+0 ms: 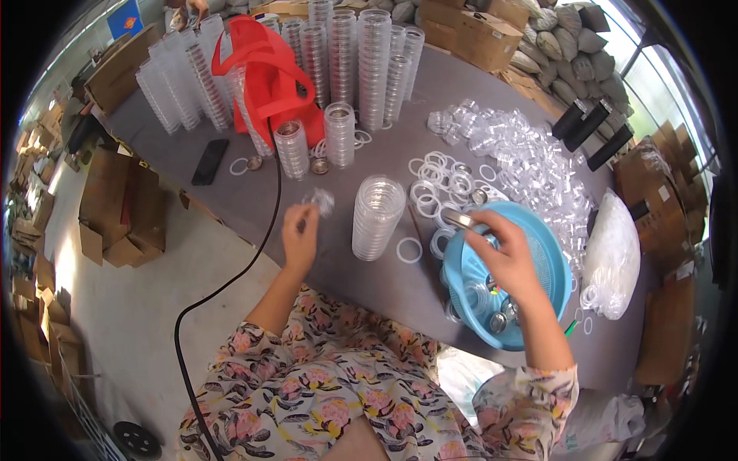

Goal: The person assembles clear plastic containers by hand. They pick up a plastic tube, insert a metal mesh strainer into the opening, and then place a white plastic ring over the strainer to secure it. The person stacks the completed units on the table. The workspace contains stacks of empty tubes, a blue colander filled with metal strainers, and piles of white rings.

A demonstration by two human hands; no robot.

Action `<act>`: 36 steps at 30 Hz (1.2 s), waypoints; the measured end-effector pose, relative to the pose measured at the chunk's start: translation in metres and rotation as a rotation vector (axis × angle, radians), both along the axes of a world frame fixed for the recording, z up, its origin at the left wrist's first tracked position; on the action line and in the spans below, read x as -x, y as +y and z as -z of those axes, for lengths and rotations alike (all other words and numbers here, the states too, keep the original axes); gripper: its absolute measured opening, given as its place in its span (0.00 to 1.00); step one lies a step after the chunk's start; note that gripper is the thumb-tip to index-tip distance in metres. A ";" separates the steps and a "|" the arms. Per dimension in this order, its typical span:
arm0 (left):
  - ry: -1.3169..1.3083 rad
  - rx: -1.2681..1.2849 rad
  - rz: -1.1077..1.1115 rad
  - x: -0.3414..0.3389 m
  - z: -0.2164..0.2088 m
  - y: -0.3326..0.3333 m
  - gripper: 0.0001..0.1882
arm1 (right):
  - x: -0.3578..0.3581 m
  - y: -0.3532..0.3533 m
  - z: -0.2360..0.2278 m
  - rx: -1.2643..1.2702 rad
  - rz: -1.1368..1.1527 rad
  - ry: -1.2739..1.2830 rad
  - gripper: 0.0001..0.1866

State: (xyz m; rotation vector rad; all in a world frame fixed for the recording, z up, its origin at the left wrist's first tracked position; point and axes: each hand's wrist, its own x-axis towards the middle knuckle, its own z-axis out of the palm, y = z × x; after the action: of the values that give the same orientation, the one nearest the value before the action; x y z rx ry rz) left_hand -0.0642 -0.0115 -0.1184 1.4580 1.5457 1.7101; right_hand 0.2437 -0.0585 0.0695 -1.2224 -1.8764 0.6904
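Observation:
My left hand (298, 232) is pinched at a small clear plastic piece (322, 202), which is smeared by motion, so its exact form is unclear. Between my hands stands a stack of clear round plastic containers (378, 223). Over the rim of a blue plastic basket (555, 223), my right hand (503, 250) grips a round silver metal lid (460, 220) with thumb and fingers. Inside the basket lie clear rings and several metal lids (498, 322). A loose white ring (409, 250) rests beside the stack.
Tall stacks of clear containers (374, 69) and a red bag (265, 73) stand at the back. Right of centre is a heap of clear plastic pieces (523, 154). A black cable (231, 279) crosses the table's left edge; a phone (209, 161) lies nearby.

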 end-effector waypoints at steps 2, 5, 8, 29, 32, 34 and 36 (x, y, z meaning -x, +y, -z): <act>0.535 -0.039 0.083 0.009 0.038 -0.006 0.10 | 0.037 0.017 -0.005 -0.248 -0.142 -0.145 0.12; 0.811 -0.061 0.154 0.009 0.048 -0.012 0.15 | 0.066 0.037 0.006 -0.466 -0.223 -0.328 0.12; 0.707 -0.133 0.138 0.003 0.020 -0.018 0.18 | 0.074 0.050 0.023 -0.557 -0.198 -0.417 0.11; 0.316 -0.162 0.545 -0.040 -0.129 0.004 0.05 | 0.084 0.072 0.065 0.225 -0.231 -0.035 0.51; -0.408 -0.112 0.389 -0.028 -0.115 0.008 0.06 | 0.083 0.071 0.065 0.241 -0.227 -0.066 0.46; -0.435 -0.087 0.268 -0.013 -0.100 0.004 0.07 | 0.080 0.072 0.064 0.267 -0.237 -0.034 0.43; 0.014 -0.029 0.199 0.002 -0.070 0.001 0.07 | 0.079 0.071 0.067 0.173 -0.204 -0.065 0.46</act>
State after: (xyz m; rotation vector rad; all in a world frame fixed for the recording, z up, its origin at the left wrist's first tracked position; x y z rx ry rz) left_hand -0.0665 -0.0106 -0.0487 1.5840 1.3382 1.6147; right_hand 0.1651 0.0121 0.0029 -1.1820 -2.0485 0.9504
